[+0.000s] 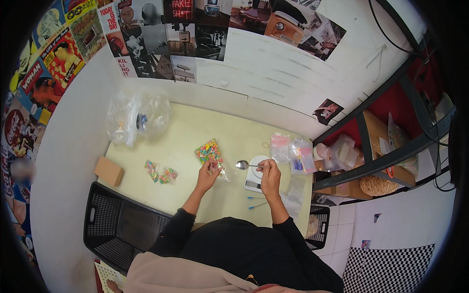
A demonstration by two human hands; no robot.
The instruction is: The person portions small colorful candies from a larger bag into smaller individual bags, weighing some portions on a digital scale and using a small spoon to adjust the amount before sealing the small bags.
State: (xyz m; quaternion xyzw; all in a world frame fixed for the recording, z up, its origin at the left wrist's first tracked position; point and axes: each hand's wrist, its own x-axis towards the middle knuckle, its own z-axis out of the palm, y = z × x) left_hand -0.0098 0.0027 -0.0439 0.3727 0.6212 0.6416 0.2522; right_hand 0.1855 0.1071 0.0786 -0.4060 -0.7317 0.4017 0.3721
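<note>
A clear plastic bag (pixel 208 150) full of small multicoloured pieces, like candies, lies near the middle of the pale table. My left hand (pixel 209 175) is closed on its open near end, where loose clear plastic spreads to the right. In my right hand (pixel 270 176) is a metal spoon (pixel 242 165), its bowl pointing left toward the bag; I cannot tell whether anything is in the bowl. Under the spoon and beside my right hand sits a white kitchen scale (pixel 254 184). Two small filled bags (pixel 168 175) of the same colourful pieces lie left of my left hand.
A large clear bag (pixel 138 118) stands at the back left, a brown box (pixel 108 171) at the left edge. Packs of plastic bags (pixel 302 155) lie at the right, blue-ended pens (pixel 257 205) near the scale. A black crate (pixel 105 207) is at the lower left, shelves (pixel 381 171) at the right.
</note>
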